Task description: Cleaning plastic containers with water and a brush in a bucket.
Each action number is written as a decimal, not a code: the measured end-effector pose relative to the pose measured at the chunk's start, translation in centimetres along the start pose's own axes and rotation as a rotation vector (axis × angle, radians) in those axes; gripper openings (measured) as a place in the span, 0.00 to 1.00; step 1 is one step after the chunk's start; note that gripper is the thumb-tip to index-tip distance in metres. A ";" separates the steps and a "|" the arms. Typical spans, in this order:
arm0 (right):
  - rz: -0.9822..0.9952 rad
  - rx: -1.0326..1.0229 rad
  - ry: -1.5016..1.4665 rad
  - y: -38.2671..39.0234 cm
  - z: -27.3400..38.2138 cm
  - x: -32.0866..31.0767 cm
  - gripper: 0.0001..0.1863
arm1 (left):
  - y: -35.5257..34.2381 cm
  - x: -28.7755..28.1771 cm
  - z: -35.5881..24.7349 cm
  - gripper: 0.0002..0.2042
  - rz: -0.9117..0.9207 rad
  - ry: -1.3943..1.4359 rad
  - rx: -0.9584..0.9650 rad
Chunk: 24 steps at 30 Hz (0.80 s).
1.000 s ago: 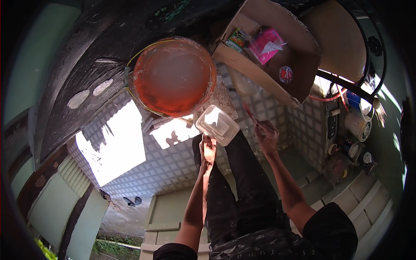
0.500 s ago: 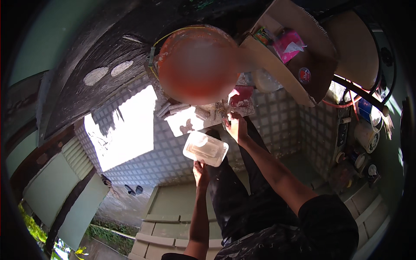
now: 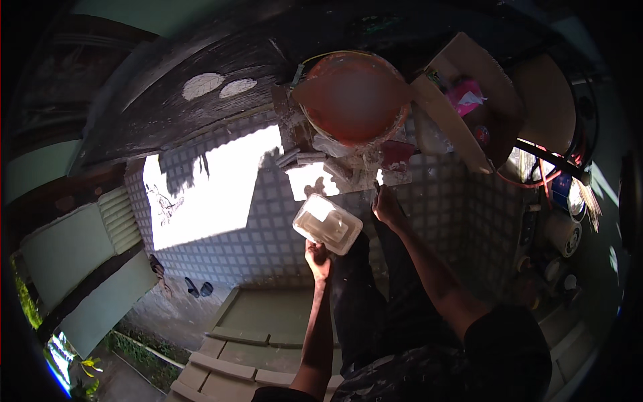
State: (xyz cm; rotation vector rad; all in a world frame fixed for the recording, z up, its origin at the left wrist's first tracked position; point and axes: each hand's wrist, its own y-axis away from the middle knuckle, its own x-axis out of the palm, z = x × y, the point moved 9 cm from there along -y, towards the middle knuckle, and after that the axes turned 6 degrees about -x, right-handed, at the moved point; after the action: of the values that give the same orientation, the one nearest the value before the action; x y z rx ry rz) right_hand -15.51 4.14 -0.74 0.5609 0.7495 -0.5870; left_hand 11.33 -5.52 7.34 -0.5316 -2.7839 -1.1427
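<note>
Fingers of the left hand point(image 3: 318, 260) grip the near edge of a pale plastic container point(image 3: 328, 225) — lifted, not yet set down. The right hand's point(image 3: 388, 205) fingers pinch a thin dark object point(image 3: 377, 188), too small to identify — beyond sits an orange basin point(image 3: 355, 100), contents blurred.

So the tub point(image 3: 327, 224) is a see-through plastic one, kinda cloudy, rectangular with rounded corners. It's gripped at its near edge by the left hand point(image 3: 319, 260) and held up with its long side sloping down to the right. The far left part is hit by a bright patch of sun. Can't really be told if there's anything in it. The tool point(image 3: 377, 187) is pinched in the right hand point(image 3: 387, 205), just beyond the tub's right end, not touching it. Only a thin, dark bit can be made out, pointing away; the rest is hidden or too dim.
</note>
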 end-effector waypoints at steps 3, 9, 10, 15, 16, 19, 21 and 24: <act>0.045 -0.063 0.008 0.5 4.0 -6.3 0.12 | 1.6 0.0 -2.1 0.18 -0.074 0.018 0.031; -0.178 -0.271 -0.295 -2.9 11.2 -15.0 0.12 | 5.1 0.4 -9.1 0.17 -0.050 -0.045 0.245; -0.279 -0.329 -0.282 -3.7 11.9 -15.7 0.12 | 5.5 -0.1 -9.7 0.16 -0.039 -0.079 0.200; 0.311 0.478 -1.213 -7.2 5.9 -5.1 0.10 | 7.3 -0.4 -12.7 0.21 -0.091 0.075 0.206; 0.391 0.549 -1.325 -7.1 5.4 -4.0 0.09 | 7.4 0.0 -13.5 0.22 -0.081 0.084 0.229; 0.497 0.578 -1.374 -6.1 3.8 -4.1 0.09 | 8.1 0.8 -14.8 0.25 -0.083 0.132 0.229; 0.467 0.472 -1.132 -5.1 2.8 -6.2 0.11 | 8.4 1.3 -15.5 0.28 -0.068 0.182 0.232; 0.369 0.323 -0.717 -2.8 3.0 -10.5 0.12 | 8.9 3.4 -16.9 0.31 0.170 0.345 0.287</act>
State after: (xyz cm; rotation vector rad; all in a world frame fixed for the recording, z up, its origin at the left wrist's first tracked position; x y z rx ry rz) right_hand -22.18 3.19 8.32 0.7062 -0.1328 -0.5146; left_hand 10.34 -10.41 26.12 -0.4770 -2.4875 -0.7055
